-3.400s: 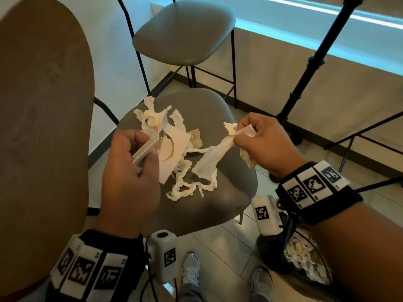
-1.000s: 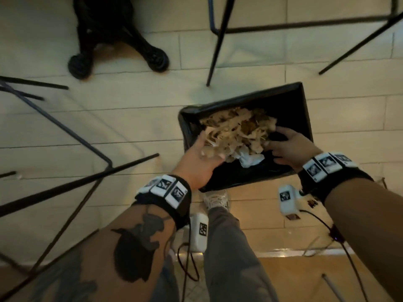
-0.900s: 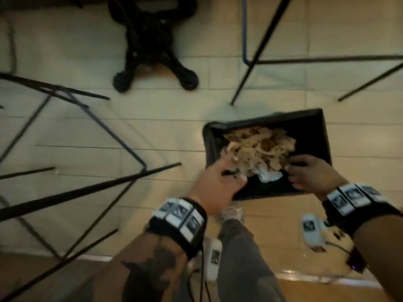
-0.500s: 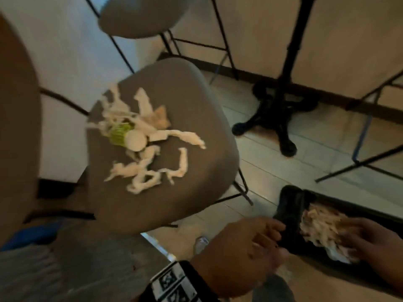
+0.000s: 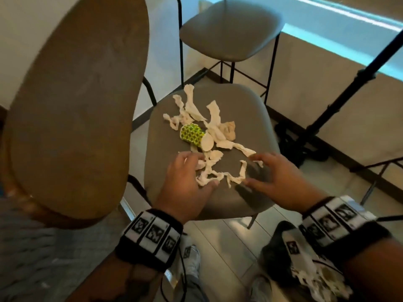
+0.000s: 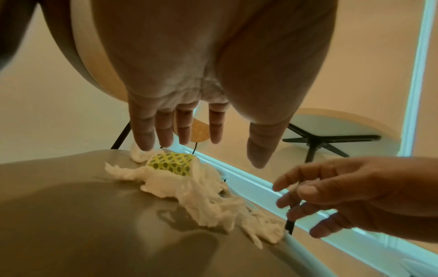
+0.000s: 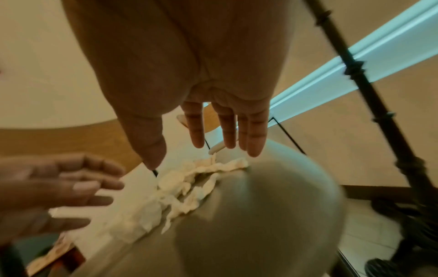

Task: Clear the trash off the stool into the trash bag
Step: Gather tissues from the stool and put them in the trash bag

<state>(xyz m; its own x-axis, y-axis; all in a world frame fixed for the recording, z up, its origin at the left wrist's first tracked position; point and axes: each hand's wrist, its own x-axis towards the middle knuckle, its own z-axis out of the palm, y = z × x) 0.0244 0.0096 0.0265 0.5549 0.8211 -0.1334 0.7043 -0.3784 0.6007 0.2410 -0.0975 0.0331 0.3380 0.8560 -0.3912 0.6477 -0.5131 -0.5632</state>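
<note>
Twisted white tissue scraps (image 5: 209,162) (image 6: 189,189) (image 7: 187,185) and a green-and-yellow patterned paper cup (image 5: 192,135) (image 6: 171,164) lie on the grey stool (image 5: 246,125). My left hand (image 5: 187,182) (image 6: 201,142) hovers with straight, spread fingers over the near scraps, its fingertips close to them. My right hand (image 5: 268,173) (image 7: 208,148) reaches in from the right, fingers spread, just above the seat. Neither hand holds anything. The black trash bag (image 5: 274,253), with white scraps in it, sits on the floor at lower right, partly hidden by my right wrist.
A brown wooden table top (image 5: 72,101) fills the left, close to the stool. A second grey stool (image 5: 229,29) stands behind. A black pole stand (image 5: 349,83) rises at right, its base on the tiled floor beside the stool.
Both hands left the trash bag on the floor and came up over the stool. The view swung from the bag back to the stool; the paper cup lies uncovered.
</note>
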